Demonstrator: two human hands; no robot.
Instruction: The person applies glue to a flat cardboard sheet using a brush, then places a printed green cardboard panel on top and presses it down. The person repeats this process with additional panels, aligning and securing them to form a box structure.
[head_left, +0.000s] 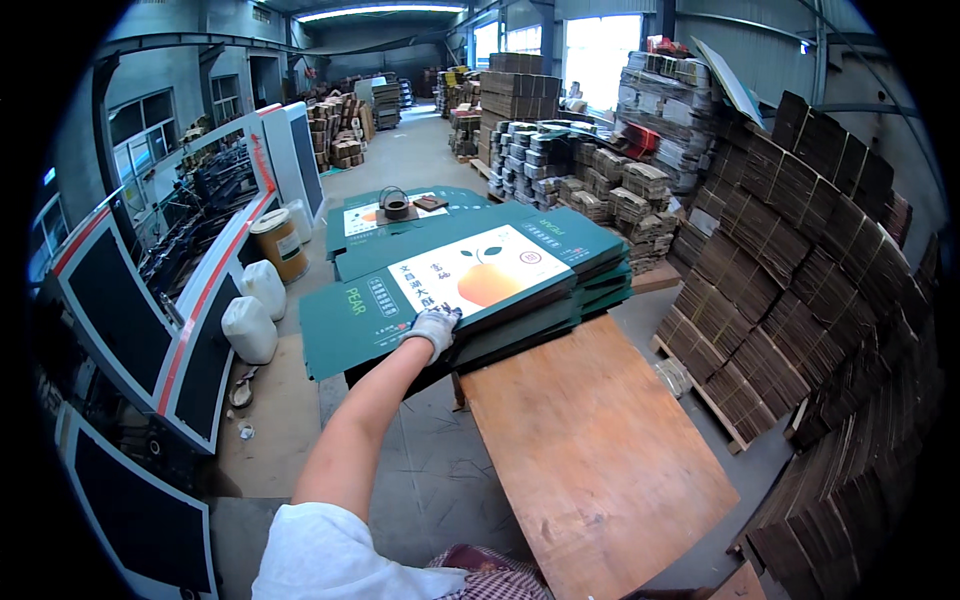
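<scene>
My left hand, in a pale glove with dark fingertips, lies on the near edge of a stack of flat green cardboard box blanks. Its fingers rest on the printed top of the uppermost blank, and I see nothing wrapped inside them. That blank has a white panel with an orange pear picture. Beneath it, the layered edges of several more blanks fan out unevenly to the right. My right hand is outside the picture.
A brown wooden board adjoins the stack on the near right. Beyond the stack, a dark round container stands on more green blanks. White jugs and a drum flank a machine at left. Bundled cardboard rises at right.
</scene>
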